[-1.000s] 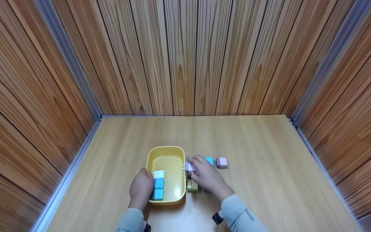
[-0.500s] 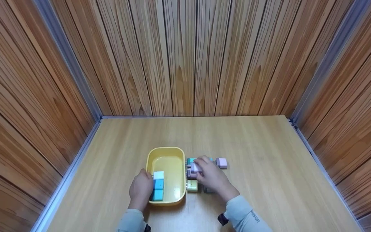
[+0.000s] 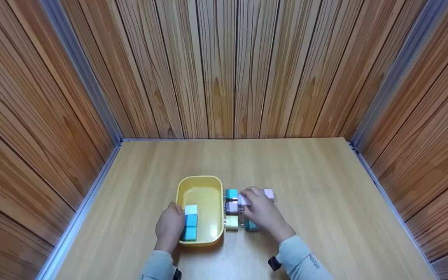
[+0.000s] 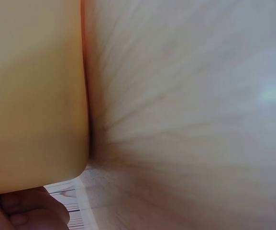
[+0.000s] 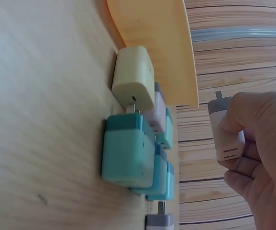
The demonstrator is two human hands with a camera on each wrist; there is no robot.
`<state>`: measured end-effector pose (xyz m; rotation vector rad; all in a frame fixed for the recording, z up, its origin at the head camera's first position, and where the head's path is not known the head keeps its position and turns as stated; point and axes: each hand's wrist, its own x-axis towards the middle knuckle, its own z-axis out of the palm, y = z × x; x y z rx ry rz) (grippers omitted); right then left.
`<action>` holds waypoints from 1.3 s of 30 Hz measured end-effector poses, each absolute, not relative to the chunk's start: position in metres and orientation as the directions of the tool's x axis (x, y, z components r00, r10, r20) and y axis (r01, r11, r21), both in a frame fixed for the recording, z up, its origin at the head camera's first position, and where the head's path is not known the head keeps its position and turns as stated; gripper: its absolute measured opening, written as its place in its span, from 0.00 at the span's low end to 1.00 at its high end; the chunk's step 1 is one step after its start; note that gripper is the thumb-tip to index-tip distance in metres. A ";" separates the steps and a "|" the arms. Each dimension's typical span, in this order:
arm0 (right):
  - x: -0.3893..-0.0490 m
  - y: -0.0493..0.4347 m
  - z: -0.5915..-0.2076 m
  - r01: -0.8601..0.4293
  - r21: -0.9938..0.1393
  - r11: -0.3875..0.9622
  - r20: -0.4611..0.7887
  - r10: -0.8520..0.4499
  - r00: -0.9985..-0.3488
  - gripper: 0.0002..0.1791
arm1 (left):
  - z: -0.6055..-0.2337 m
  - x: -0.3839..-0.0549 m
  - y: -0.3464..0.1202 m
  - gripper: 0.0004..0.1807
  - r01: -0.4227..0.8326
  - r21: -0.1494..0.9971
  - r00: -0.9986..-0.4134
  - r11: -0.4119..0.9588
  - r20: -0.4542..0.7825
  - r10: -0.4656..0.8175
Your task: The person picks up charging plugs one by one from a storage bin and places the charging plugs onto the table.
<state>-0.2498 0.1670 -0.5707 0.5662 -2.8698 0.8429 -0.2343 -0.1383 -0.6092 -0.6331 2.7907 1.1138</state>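
Observation:
My left hand (image 3: pixel 169 225) grips the left wall of the yellow plastic bin (image 3: pixel 207 190), thumb over the rim. Inside the bin, a white charger (image 3: pixel 191 210) and two blue chargers (image 3: pixel 191 221) line up along the left side. My right hand (image 3: pixel 265 216) pinches a lilac USB plug charger (image 5: pixel 220 129) between thumb and fingers, its prongs pointing towards the bin. It is held above the chargers on the table: a teal one (image 3: pixel 231 194), a lilac one (image 3: pixel 232 208) and a cream one (image 3: pixel 231 222) stand in a column beside the bin's right wall.
Right of that column lies another teal charger (image 5: pixel 128 151), with blue ones (image 5: pixel 159 175) behind it in the right wrist view. A further lilac charger (image 3: pixel 268 193) sits past my right fingers. Wood-patterned panels (image 3: pixel 224 70) enclose the table (image 3: pixel 305 167).
My right hand has carried the lilac charger rightwards, from the bin's right rim to over the second column, uncovering the chargers beside the bin. My left hand has stayed on the bin.

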 end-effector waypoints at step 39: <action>-0.252 0.219 -0.594 -0.228 -0.553 0.801 0.133 -0.185 -0.974 0.32 | -0.610 -0.238 -0.138 0.20 -0.417 0.616 -0.906 0.668 -0.222 -0.361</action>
